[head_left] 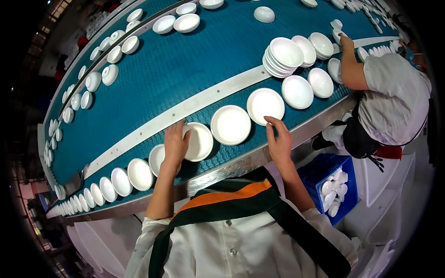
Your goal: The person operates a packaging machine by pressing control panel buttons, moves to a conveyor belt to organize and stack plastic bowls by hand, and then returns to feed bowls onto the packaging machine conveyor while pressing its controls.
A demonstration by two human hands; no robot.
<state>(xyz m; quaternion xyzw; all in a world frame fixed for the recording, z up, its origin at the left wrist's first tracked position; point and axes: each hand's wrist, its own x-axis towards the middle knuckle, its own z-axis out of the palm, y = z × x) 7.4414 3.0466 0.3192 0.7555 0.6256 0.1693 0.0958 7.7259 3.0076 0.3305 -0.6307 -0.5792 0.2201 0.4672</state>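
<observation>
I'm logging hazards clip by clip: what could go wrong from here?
Crowding: the left hand is among closely spaced bowls in the near lane, so a careless move might knock the bowl beside it into a neighbour.

Toppling: the tall stack by the pale rail could tip if bumped.

Chipping: white pieces lie jumbled in the blue crate near the right arm, and might chip against each other if it is jolted.

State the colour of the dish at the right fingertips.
White dish, best seen in the head view.
</observation>
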